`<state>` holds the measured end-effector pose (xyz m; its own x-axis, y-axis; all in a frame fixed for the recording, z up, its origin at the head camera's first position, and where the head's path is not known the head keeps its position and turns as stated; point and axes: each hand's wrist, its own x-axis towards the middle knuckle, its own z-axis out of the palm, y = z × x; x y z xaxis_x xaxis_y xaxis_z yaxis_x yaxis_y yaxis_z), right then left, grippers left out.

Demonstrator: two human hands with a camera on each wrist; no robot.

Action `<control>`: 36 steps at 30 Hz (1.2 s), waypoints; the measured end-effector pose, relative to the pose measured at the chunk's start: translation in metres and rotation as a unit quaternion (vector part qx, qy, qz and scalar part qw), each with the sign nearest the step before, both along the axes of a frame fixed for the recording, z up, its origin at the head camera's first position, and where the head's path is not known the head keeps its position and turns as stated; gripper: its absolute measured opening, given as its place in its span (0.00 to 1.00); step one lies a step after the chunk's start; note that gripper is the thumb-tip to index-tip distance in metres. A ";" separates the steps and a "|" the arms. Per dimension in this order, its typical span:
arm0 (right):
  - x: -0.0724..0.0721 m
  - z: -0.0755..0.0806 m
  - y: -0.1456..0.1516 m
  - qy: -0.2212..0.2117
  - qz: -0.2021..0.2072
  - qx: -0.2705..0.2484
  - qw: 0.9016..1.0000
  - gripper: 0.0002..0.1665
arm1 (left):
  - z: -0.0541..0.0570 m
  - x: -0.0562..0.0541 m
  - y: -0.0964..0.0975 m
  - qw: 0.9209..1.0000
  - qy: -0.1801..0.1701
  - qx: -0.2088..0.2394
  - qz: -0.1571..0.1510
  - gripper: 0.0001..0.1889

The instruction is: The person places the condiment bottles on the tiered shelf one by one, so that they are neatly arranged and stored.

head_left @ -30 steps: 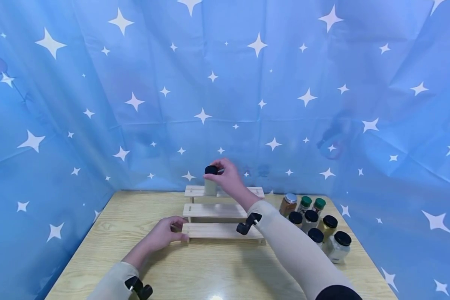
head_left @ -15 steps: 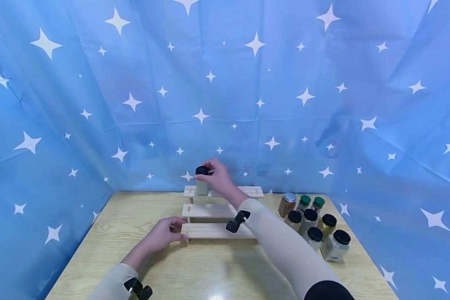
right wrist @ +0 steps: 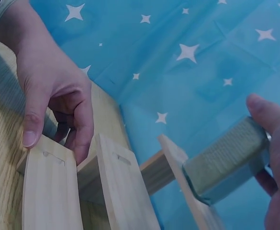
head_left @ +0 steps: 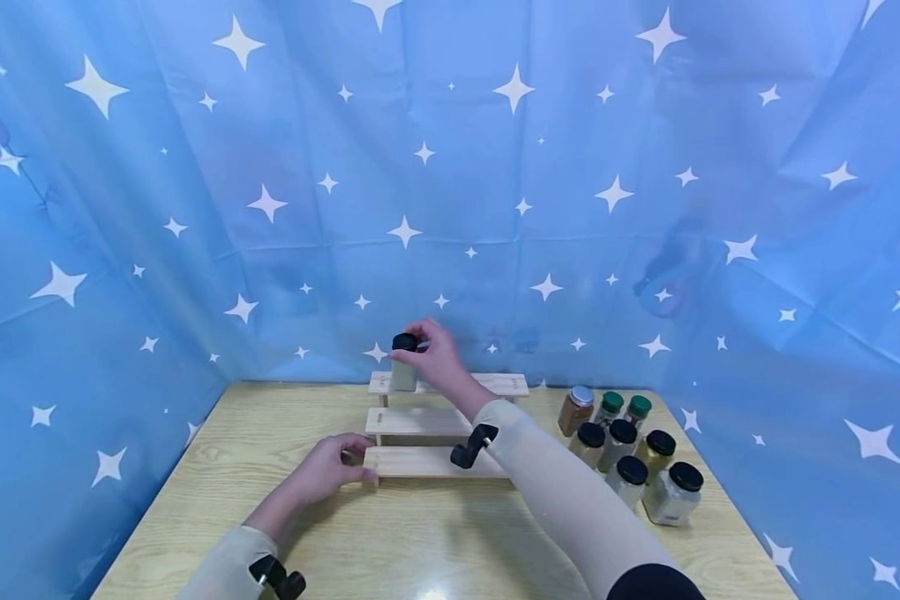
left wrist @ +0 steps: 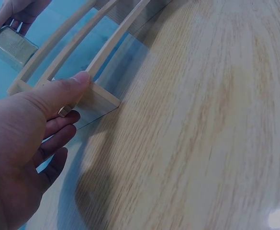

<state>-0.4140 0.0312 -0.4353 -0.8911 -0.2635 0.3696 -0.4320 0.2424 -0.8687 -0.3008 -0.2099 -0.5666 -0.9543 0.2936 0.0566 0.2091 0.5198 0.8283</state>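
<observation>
A three-tier wooden rack [head_left: 420, 421] stands at the middle of the table's far side. My right hand [head_left: 437, 357] pinches a spice jar [head_left: 403, 375] near its black lid, at the left part of the top shelf. In the right wrist view, the jar [right wrist: 226, 160] has pale greenish contents and its base is against the top shelf [right wrist: 183, 167]. My left hand [head_left: 335, 468] grips the left end of the lowest shelf; in the left wrist view, the thumb of that hand [left wrist: 29, 124] lies on the shelf's end with the fingers curled below it.
Several spice jars stand together on the table's right side, among them a silver-lidded one [head_left: 576, 410], a green-lidded one [head_left: 610, 407] and a square black-lidded one [head_left: 672, 496]. A blue star-printed curtain [head_left: 450, 208] hangs right behind the wooden table [head_left: 390, 542].
My right hand has shifted left along the top shelf with the spice jar, then held nearly still over the last half second. The left hand has stayed on the rack's end.
</observation>
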 end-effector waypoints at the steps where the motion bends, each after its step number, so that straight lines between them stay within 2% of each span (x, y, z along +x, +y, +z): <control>1: 0.000 0.000 0.000 0.003 -0.001 0.001 1.000 0.21 | 0.000 0.000 0.000 1.000 -0.001 -0.001 0.001 0.29; 7: 0.002 -0.002 -0.001 0.008 -0.009 0.005 1.000 0.20 | 0.000 0.000 0.001 1.000 0.000 -0.004 0.006 0.29; 13: 0.004 -0.002 0.001 -0.010 -0.010 0.002 1.000 0.24 | 0.001 0.001 0.001 1.000 0.000 -0.005 0.003 0.28; 20: 0.008 -0.006 0.006 -0.026 0.000 0.011 1.000 0.44 | 0.001 0.001 0.001 1.000 0.000 -0.003 0.002 0.28; 24: 0.016 -0.011 0.019 -0.042 0.001 -0.006 0.999 0.50 | 0.001 0.001 0.002 1.000 -0.003 -0.003 0.003 0.29; 27: 0.025 -0.012 0.033 -0.052 -0.004 -0.015 0.999 0.50 | 0.001 0.001 0.003 1.000 0.000 -0.005 0.004 0.29; 31: 0.039 -0.009 0.056 -0.054 -0.019 -0.006 0.998 0.46 | 0.001 0.001 0.002 1.000 0.004 -0.004 0.000 0.29; 36: 0.055 -0.004 0.088 -0.034 -0.021 0.023 0.999 0.41 | 0.002 0.002 0.002 1.000 0.008 -0.013 -0.003 0.29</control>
<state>-0.3595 0.1190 -0.4395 -0.9240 -0.2412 0.2967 -0.3616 0.2988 -0.8832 -0.2985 -0.2084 -0.5649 -0.9517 0.3004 0.0635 0.2246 0.5403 0.8109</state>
